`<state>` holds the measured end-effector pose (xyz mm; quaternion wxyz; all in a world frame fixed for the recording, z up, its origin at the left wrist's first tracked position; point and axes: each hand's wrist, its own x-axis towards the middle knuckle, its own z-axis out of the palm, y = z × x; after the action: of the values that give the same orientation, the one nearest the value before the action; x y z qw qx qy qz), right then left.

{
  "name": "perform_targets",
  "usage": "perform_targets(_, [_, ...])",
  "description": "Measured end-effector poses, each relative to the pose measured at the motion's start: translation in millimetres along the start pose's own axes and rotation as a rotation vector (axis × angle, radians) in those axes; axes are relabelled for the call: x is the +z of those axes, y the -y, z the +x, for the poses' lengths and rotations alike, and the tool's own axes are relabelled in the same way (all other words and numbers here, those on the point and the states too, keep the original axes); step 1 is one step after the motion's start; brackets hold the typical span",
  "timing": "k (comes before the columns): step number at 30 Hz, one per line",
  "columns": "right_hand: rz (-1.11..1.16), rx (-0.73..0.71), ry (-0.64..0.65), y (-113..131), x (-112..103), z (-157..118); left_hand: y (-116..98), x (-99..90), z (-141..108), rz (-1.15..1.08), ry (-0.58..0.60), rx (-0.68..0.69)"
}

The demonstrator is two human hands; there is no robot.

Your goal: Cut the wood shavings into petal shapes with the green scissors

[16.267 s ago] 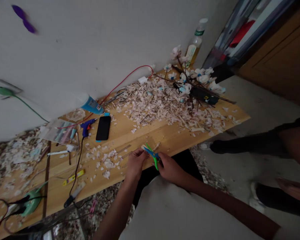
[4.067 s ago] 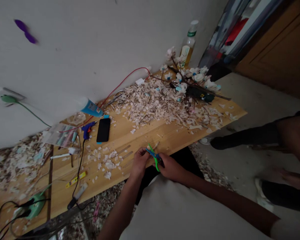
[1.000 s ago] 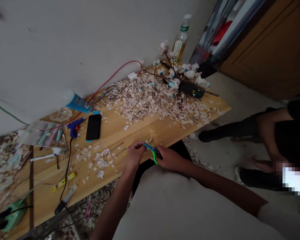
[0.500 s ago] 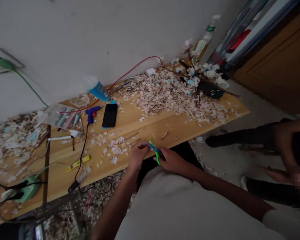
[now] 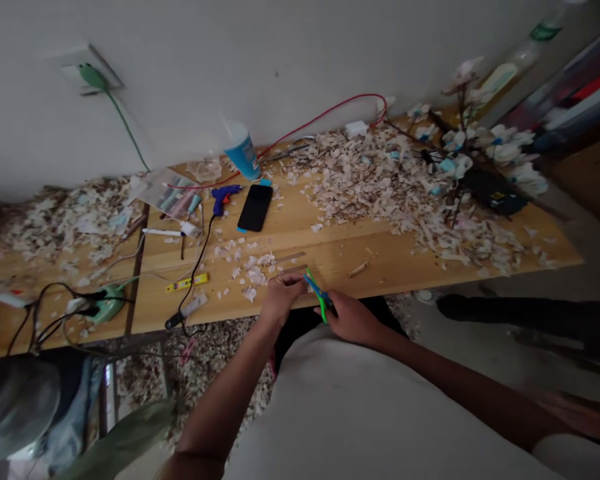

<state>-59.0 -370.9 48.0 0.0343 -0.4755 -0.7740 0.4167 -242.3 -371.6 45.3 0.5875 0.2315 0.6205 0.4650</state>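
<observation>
My right hand [image 5: 351, 316] is closed on the handles of blue and green scissors [image 5: 319, 291], at the front edge of the wooden table [image 5: 330, 245]. The scissor blades point up and left, to the fingertips of my left hand [image 5: 281, 297]. Those fingers are pinched together at the blades; whatever they hold is too small to make out. Pale petal-like scraps [image 5: 255, 270] lie on the wood just beyond my left hand, and a small brown twig piece [image 5: 358, 269] rests to the right of the scissors.
A phone [image 5: 255, 207], a blue glue gun [image 5: 224, 198], a blue cup [image 5: 244, 159] and a yellow cutter [image 5: 187, 283] stand or lie left of centre. A shavings heap [image 5: 370, 173] and a flowered branch [image 5: 500, 147] are at the right. Other people are at both sides.
The view has swung left, so the table items appear further right and a person's clothing shows at the lower left. My hands keep their places around the scissors.
</observation>
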Motion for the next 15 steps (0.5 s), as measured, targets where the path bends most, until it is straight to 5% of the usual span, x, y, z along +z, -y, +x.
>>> perform_targets(7, [-0.043, 0.035, 0.040, -22.6, -14.7, -2.5, -5.9, 23.3, -1.7, -0.014, -0.017, -0.045])
perform_targets(15, [0.066, 0.106, -0.055, -72.6, -56.4, -3.9, -6.9, 80.5, 18.4, -0.002, 0.044, -0.062])
